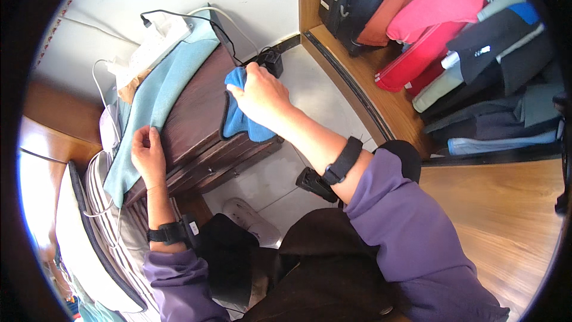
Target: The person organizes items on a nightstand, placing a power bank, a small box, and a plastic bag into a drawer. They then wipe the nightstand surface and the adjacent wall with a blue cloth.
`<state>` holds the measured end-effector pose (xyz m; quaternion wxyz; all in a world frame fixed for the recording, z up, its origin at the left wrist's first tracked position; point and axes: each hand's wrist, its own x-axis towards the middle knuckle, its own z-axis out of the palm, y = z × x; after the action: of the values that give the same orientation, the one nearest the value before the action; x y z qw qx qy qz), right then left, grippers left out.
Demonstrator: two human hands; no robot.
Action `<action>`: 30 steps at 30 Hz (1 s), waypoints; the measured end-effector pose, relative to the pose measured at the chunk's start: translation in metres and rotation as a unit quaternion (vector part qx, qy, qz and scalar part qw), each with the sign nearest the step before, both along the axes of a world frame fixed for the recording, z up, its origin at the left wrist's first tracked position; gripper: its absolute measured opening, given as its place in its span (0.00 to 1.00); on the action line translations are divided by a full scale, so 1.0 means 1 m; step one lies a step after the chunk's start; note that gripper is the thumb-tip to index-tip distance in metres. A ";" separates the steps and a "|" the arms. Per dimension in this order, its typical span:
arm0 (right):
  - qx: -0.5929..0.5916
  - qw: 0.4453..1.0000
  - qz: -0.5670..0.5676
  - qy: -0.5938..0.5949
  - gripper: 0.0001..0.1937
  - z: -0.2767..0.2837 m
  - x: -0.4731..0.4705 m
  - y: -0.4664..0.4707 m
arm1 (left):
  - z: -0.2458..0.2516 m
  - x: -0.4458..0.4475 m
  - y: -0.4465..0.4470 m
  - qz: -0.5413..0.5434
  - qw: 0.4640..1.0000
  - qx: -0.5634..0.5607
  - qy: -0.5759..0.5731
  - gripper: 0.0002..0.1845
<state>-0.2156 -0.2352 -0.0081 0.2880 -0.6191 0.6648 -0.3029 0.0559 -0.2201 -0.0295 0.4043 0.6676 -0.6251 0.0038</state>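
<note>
My right hand (263, 94) grips a blue cloth with dark edging (243, 120), which hangs over the far right corner of a dark wooden cabinet top (192, 94). My left hand (149, 154) pinches the front edge of a light teal cloth (167, 80) laid along the cabinet's wall side. On that cloth rests a white power strip (154, 49) with cables and plugs.
A black power adapter (271, 61) lies beyond the blue cloth. An open wardrobe on the right holds hanging clothes (424, 58) and a dark suitcase (353, 0). Striped bedding (100, 188) is at the left. My shoe (250, 219) stands on the tiled floor.
</note>
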 end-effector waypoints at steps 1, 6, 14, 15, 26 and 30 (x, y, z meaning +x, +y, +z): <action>0.004 1.000 0.007 0.002 0.24 0.001 0.001 -0.010 | 0.000 -0.001 0.002 0.001 1.000 -0.005 -0.003 0.09; 0.054 0.998 0.036 0.013 0.27 0.009 0.011 -0.063 | 0.004 -0.009 0.008 0.022 0.999 -0.013 -0.025 0.08; 0.050 0.998 0.033 -0.035 0.31 -0.001 0.011 -0.095 | 0.011 -0.020 0.010 0.026 0.999 -0.024 -0.032 0.07; 0.047 0.998 0.029 -0.044 0.31 -0.002 0.011 -0.089 | 0.010 -0.020 0.010 0.031 0.999 -0.018 -0.038 0.07; -0.017 0.996 0.023 -0.083 0.23 -0.015 -0.007 0.016 | 0.007 -0.016 0.007 0.041 0.994 -0.038 -0.096 0.09; -0.078 0.991 -0.006 -0.109 0.21 -0.027 -0.006 0.035 | 0.006 -0.018 0.005 0.043 0.995 -0.040 -0.084 0.09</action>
<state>-0.2215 -0.2002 -0.0348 0.3074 -0.5995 0.6072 -0.4212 0.0374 -0.2152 -0.0232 0.3758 0.6746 -0.6270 0.1024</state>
